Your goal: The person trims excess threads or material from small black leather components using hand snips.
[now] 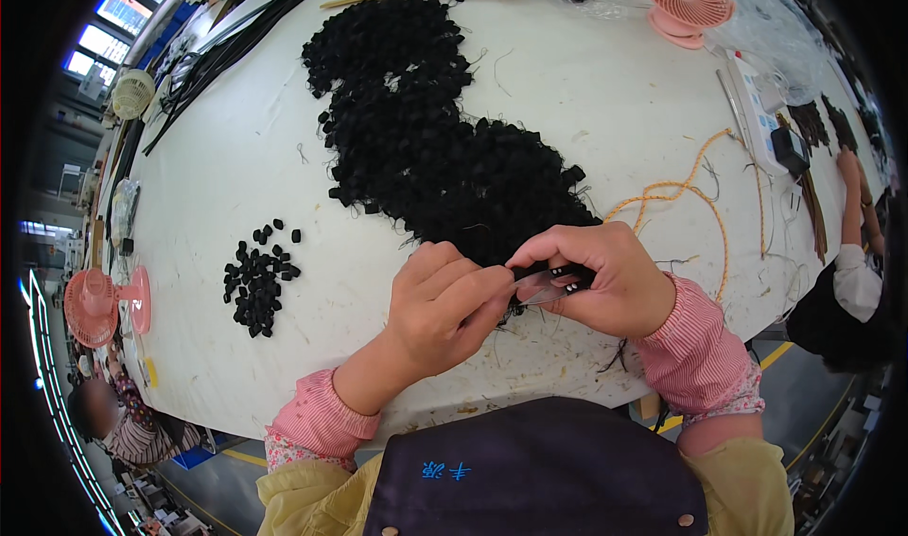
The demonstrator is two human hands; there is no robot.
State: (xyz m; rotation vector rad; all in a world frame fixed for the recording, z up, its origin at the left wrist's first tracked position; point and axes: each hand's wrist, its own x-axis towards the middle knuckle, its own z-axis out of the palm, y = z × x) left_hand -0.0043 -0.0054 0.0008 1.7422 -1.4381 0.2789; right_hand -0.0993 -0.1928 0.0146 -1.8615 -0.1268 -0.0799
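My right hand (617,276) is closed around a pair of thread snips (546,290) with a dark handle and shiny metal blades. The blades point left, toward my other hand. Thumb and fingers of my left hand (443,299) are pinched together right at the right fingertips; whatever they grip is hidden. Just beyond both hands spreads a large heap of small black pieces (407,139) with loose threads sticking out. Farther left lies a smaller pile of black pieces (253,285), which look trimmed of threads.
An orange cord (724,224) loops to the right, near a white power strip (757,110) with a black adapter. Pink fans stand at the far right (686,1) and left (92,307). Long black strips (227,49) lie at the far left. Other people sit on both sides.
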